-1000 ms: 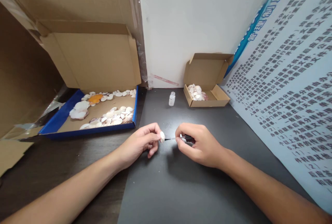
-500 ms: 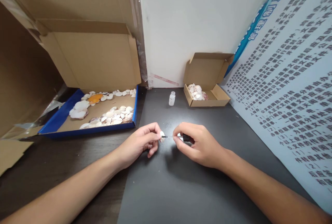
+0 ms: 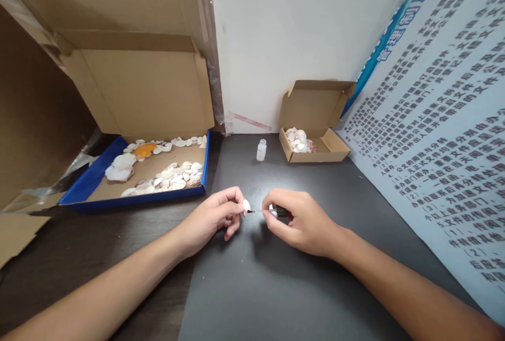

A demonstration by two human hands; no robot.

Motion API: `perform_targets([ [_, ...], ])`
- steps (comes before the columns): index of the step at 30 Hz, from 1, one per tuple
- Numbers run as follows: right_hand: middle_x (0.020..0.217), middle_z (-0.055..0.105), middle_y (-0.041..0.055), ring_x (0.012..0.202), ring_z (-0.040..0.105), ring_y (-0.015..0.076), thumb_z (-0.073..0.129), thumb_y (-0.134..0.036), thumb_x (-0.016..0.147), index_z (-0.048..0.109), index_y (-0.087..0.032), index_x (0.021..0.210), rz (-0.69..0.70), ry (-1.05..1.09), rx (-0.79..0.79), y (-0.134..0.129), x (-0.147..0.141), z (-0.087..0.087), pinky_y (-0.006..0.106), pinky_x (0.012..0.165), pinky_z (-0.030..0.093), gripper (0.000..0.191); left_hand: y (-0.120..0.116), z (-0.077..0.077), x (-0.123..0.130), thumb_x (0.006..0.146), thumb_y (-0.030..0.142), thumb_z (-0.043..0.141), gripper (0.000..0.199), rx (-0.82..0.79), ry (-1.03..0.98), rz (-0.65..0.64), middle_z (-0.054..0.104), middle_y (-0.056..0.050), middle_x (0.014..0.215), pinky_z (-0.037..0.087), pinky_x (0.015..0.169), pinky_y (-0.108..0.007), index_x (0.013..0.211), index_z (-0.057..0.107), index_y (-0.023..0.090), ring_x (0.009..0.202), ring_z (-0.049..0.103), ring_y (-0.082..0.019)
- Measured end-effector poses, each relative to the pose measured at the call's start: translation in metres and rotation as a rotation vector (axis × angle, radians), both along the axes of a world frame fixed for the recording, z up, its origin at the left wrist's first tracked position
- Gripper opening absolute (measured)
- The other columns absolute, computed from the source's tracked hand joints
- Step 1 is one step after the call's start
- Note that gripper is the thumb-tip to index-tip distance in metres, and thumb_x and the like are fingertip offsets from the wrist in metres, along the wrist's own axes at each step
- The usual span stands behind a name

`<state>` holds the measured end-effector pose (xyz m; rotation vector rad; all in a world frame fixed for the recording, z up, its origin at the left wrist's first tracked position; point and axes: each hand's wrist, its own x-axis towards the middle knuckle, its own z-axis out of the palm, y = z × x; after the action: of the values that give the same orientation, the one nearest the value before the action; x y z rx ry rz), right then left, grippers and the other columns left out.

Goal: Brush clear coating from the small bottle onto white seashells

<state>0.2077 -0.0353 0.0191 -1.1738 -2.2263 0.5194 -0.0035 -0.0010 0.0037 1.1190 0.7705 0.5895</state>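
Between thumb and forefinger, my left hand point(image 3: 219, 216) pinches a small white shell point(image 3: 246, 206). My right hand point(image 3: 298, 220) is closed on a thin brush point(image 3: 258, 211) with a black cap-like handle. The brush's dark tip points left and is at the shell's lower edge; whether it touches is too small to tell. Something small and white shows between the fingers of my right hand, partly hidden. Beyond the hands, a small uncapped bottle point(image 3: 261, 150) with a white label stands upright on the dark mat point(image 3: 236, 299).
At the left sits an open blue-edged box point(image 3: 94, 172) with many white shells and an orange one. A smaller open cardboard box point(image 3: 315, 157) at the back right holds more shells. Behind stands a white panel point(image 3: 276, 41); a printed sheet point(image 3: 434, 172) borders the right side.
The brush tip has shifted slightly down and right, from across the shell's face to its lower edge. My left hand has barely moved.
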Motion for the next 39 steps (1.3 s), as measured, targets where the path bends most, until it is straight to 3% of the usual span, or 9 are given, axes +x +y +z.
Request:
perform_targets([
  [4, 0.061, 0.048, -0.0060, 0.054, 0.039, 0.0085, 0.057, -0.012, 0.079, 0.053, -0.019, 0.073, -0.013, -0.010, -0.028, -0.0003, -0.0002, 0.0010, 0.022, 0.054, 0.029, 0.010, 0.0000, 0.0004, -0.0007, 0.083, 0.028, 0.059, 0.015, 0.003, -0.003, -0.002, 0.046, 0.006, 0.058, 0.033, 0.045, -0.018, 0.078, 0.049, 0.018, 0.045, 0.042, -0.007],
  [9, 0.064, 0.053, -0.0043, 0.054, 0.042, 0.0088, 0.053, -0.019, 0.087, 0.056, -0.019, 0.077, 0.009, 0.052, 0.003, -0.0012, 0.0001, 0.0010, 0.022, 0.055, 0.032, 0.010, -0.0010, 0.0028, -0.0005, 0.083, 0.029, 0.059, 0.015, -0.007, 0.000, 0.003, 0.046, 0.005, 0.057, 0.033, 0.044, -0.018, 0.078, 0.050, 0.018, 0.044, 0.042, -0.007],
  [15, 0.063, 0.055, -0.0036, 0.054, 0.044, 0.0094, 0.053, -0.020, 0.088, 0.055, -0.019, 0.073, -0.088, -0.002, -0.025, 0.0004, 0.0001, 0.0012, 0.022, 0.054, 0.032, 0.015, -0.0007, 0.0029, -0.0003, 0.082, 0.028, 0.059, 0.013, -0.016, -0.011, 0.016, 0.050, 0.004, 0.064, 0.033, 0.044, -0.019, 0.079, 0.051, 0.018, 0.045, 0.042, -0.006],
  [22, 0.062, 0.054, -0.0035, 0.052, 0.043, 0.0088, 0.050, -0.022, 0.090, 0.056, -0.018, 0.074, 0.011, 0.077, -0.013, -0.0014, -0.0004, 0.0010, 0.021, 0.052, 0.033, 0.018, -0.0008, 0.0004, -0.0009, 0.081, 0.027, 0.061, 0.013, 0.020, -0.007, 0.008, 0.049, 0.005, 0.062, 0.034, 0.044, -0.018, 0.079, 0.052, 0.018, 0.044, 0.042, -0.006],
  [28, 0.057, 0.051, -0.0047, 0.051, 0.042, 0.0090, 0.054, -0.019, 0.087, 0.054, -0.019, 0.069, -0.124, 0.018, -0.003, 0.0011, 0.0003, 0.0005, 0.022, 0.053, 0.031, 0.018, -0.0026, 0.0031, -0.0002, 0.080, 0.025, 0.059, 0.009, 0.027, -0.003, 0.010, 0.047, 0.005, 0.061, 0.035, 0.045, -0.019, 0.079, 0.052, 0.019, 0.044, 0.041, -0.006],
  [34, 0.063, 0.056, -0.0028, 0.053, 0.043, 0.0094, 0.052, -0.022, 0.091, 0.058, -0.019, 0.075, -0.014, 0.077, 0.027, -0.0002, -0.0004, 0.0012, 0.022, 0.052, 0.033, 0.017, -0.0027, 0.0033, 0.0001, 0.081, 0.026, 0.060, 0.010, 0.048, 0.018, 0.003, 0.045, 0.005, 0.059, 0.033, 0.046, -0.019, 0.079, 0.053, 0.019, 0.047, 0.040, -0.007],
  [39, 0.060, 0.054, -0.0033, 0.052, 0.044, 0.0097, 0.054, -0.020, 0.087, 0.056, -0.019, 0.070, -0.099, 0.058, 0.022, -0.0005, 0.0001, 0.0015, 0.022, 0.052, 0.032, 0.018, -0.0024, 0.0032, -0.0006, 0.082, 0.025, 0.059, 0.009, 0.058, 0.016, -0.020, 0.042, 0.006, 0.057, 0.032, 0.048, -0.019, 0.079, 0.052, 0.019, 0.050, 0.038, -0.008],
])
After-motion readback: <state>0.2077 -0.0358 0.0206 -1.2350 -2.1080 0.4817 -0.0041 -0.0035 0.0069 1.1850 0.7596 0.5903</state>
